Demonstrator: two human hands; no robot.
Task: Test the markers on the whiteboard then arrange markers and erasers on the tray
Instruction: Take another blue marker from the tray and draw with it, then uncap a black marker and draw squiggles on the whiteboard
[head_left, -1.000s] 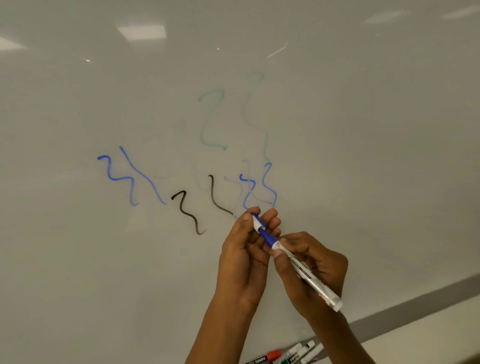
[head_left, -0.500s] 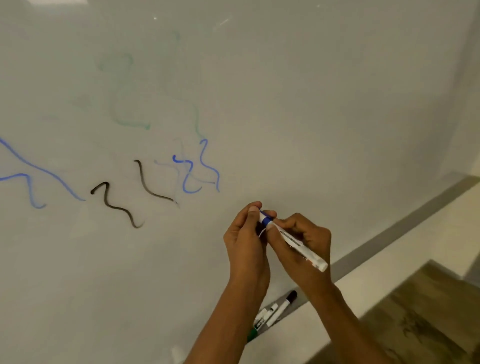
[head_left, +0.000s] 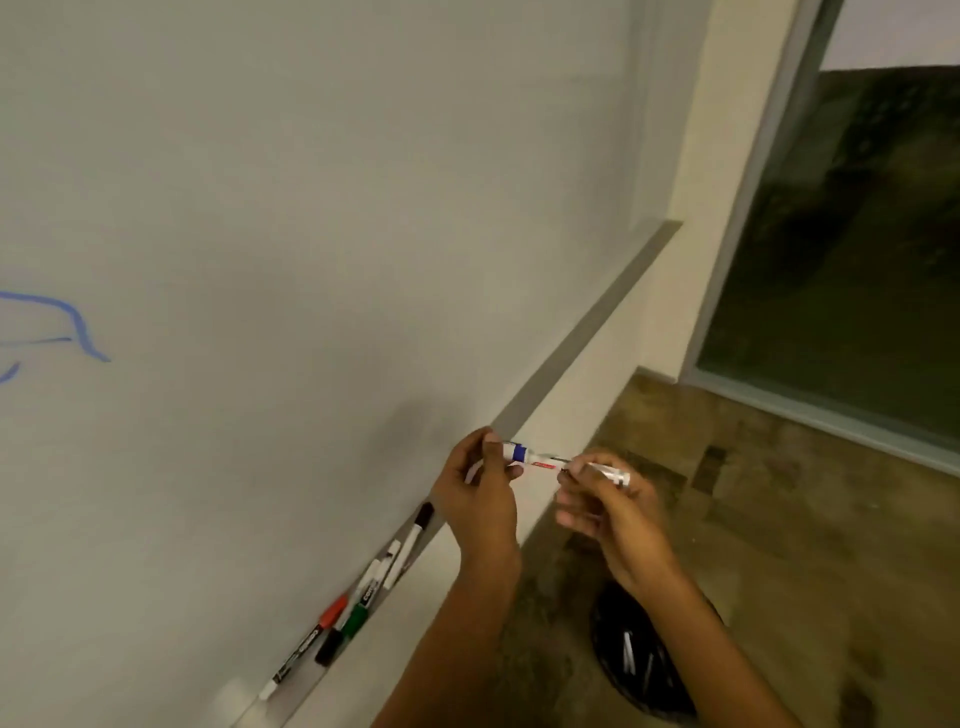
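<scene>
Below the whiteboard (head_left: 311, 182), both hands on one blue marker (head_left: 540, 459).
Left hand (head_left: 480, 493) pinches the capped blue end, right hand (head_left: 605, 501) pinches the white barrel's far end, marker level in the air, above the tray (head_left: 582, 332). Down on that tray lie red, green and black markers (head_left: 363, 597), bunched together.

Head cam, close, angled down-right along whiteboard (head_left: 311, 208) w/ tray (head_left: 582, 332).
</scene>
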